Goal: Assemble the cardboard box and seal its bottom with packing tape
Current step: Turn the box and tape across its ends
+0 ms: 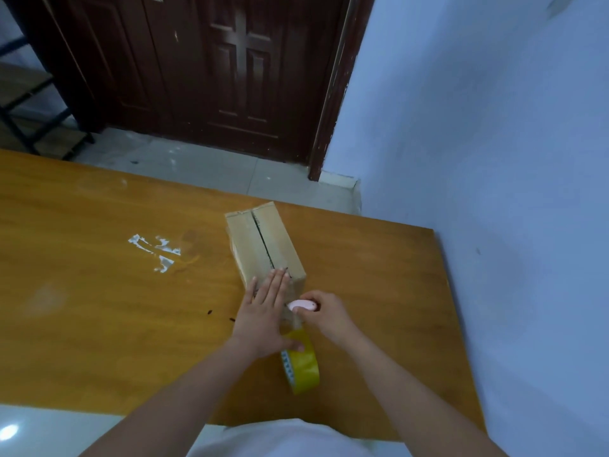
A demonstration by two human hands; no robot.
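Observation:
A small cardboard box lies on the wooden table with its flaps closed and a dark seam running along its top. My left hand lies flat with straight fingers on the box's near end, its thumb touching the yellow tape roll. That roll stands on edge just in front of the box, with a strip of tape running up to the box. My right hand grips a small pink cutter held against the tape at the box's near edge.
White tape residue is stuck to the table left of the box. A blue-white wall borders the table on the right. A dark wooden door and a metal rack stand beyond the far edge.

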